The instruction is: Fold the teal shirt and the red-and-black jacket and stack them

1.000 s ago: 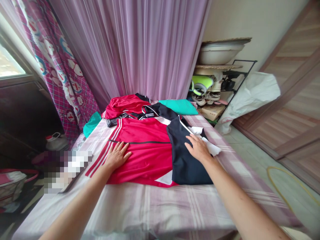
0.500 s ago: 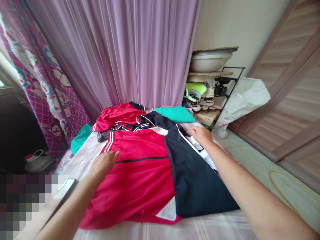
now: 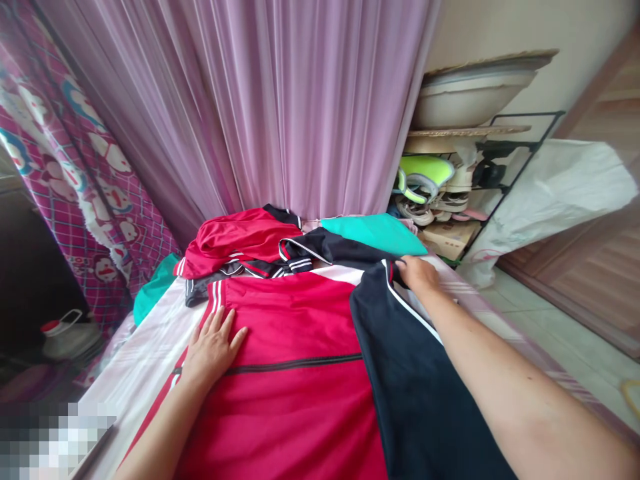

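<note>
A red and black zip jacket [image 3: 295, 313] lies spread on the bed, its dark zip running crosswise and a striped band at its left end. My left hand [image 3: 211, 345] rests flat on the red cloth beside that band, fingers spread. At the upper right, my right hand [image 3: 419, 274] pinches black cloth of the jacket by the white-piped edge; its fingertips are partly hidden. The black panel [image 3: 425, 373] stretches towards me below my right hand. Just beyond lies a second red garment [image 3: 235, 233] with a black collar, crumpled, along with black striped cloth.
Teal cloth [image 3: 373, 233] lies at the back of the bed, and more teal cloth [image 3: 156, 287] at its left edge. Purple curtains [image 3: 320, 107] hang behind. On the right stand a shoe rack [image 3: 525, 160] with basins and a white bag [image 3: 555, 193].
My left hand has flattened with its fingers spread on the jacket. My right hand has taken hold of the black cloth, covering the white part there. The view has moved closer.
</note>
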Demonstrator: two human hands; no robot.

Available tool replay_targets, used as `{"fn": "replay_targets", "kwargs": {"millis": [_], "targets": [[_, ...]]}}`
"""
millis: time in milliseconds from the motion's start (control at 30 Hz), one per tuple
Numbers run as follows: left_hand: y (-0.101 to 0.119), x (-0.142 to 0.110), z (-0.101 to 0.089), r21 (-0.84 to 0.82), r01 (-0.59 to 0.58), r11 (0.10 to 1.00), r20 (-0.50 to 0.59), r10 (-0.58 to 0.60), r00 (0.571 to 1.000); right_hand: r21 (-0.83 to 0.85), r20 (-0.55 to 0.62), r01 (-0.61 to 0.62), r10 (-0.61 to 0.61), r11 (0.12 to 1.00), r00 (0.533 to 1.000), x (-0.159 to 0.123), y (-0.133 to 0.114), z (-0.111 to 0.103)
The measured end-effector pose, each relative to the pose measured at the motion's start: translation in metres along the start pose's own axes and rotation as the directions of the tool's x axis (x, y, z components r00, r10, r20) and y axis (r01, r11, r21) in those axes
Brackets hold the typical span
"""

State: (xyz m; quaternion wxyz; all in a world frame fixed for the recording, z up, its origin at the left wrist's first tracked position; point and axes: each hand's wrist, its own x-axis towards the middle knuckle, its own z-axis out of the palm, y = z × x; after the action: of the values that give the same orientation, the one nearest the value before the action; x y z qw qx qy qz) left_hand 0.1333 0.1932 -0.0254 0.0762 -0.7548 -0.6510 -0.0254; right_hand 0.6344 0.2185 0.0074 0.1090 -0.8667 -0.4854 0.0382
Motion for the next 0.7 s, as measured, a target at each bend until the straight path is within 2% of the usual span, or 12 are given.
{"fn": "replay_targets", "kwargs": {"millis": [100, 200, 233, 333, 400, 433, 500, 567, 667, 700], "targets": [[0.004, 0.000, -0.006, 0.026, 0.017, 1.000, 0.039, -0.018, 0.999, -0.032, -0.009, -0.065, 0.065, 0.997, 0.998, -0.001, 0.006, 0.005], [0.008, -0.001, -0.010, 0.045, 0.032, 0.998, 0.057, -0.035, 0.998, -0.037, 0.047, -0.048, 0.050, 0.998, 0.998, -0.001, 0.005, 0.003], [0.009, -0.002, -0.011, 0.045, 0.033, 0.998, 0.056, -0.036, 0.998, -0.025, 0.032, -0.050, 0.050, 0.998, 0.998, 0.000, 0.004, -0.001], [0.011, -0.002, -0.012, 0.035, 0.043, 0.998, 0.043, -0.044, 0.998, 0.021, -0.173, -0.031, 0.034, 0.999, 0.984, -0.002, -0.008, -0.022], [0.012, -0.003, -0.011, 0.024, 0.044, 0.999, 0.037, -0.045, 0.998, 0.029, -0.299, 0.070, -0.058, 0.997, 0.953, -0.008, -0.029, -0.037], [0.012, -0.003, -0.010, 0.017, 0.045, 0.999, 0.033, -0.046, 0.998, 0.025, -0.311, 0.149, -0.134, 0.989, 0.941, -0.013, -0.045, -0.042], [0.012, -0.003, -0.009, 0.002, 0.049, 0.999, 0.019, -0.049, 0.999, 0.020, -0.226, 0.354, -0.340, 0.935, 0.913, -0.025, -0.082, -0.045], [0.012, -0.004, -0.008, -0.008, 0.043, 0.999, 0.000, -0.043, 0.999, 0.010, -0.098, 0.500, -0.496, 0.866, 0.863, -0.037, -0.121, -0.038], [0.013, -0.006, -0.008, -0.014, 0.034, 0.999, -0.015, -0.035, 0.999, 0.005, 0.124, 0.554, -0.550, 0.833, 0.826, -0.047, -0.166, -0.016], [0.013, -0.006, -0.008, -0.014, 0.034, 0.999, -0.018, -0.034, 0.999, -0.002, 0.164, 0.542, -0.534, 0.841, 0.829, -0.046, -0.176, -0.009]]}}
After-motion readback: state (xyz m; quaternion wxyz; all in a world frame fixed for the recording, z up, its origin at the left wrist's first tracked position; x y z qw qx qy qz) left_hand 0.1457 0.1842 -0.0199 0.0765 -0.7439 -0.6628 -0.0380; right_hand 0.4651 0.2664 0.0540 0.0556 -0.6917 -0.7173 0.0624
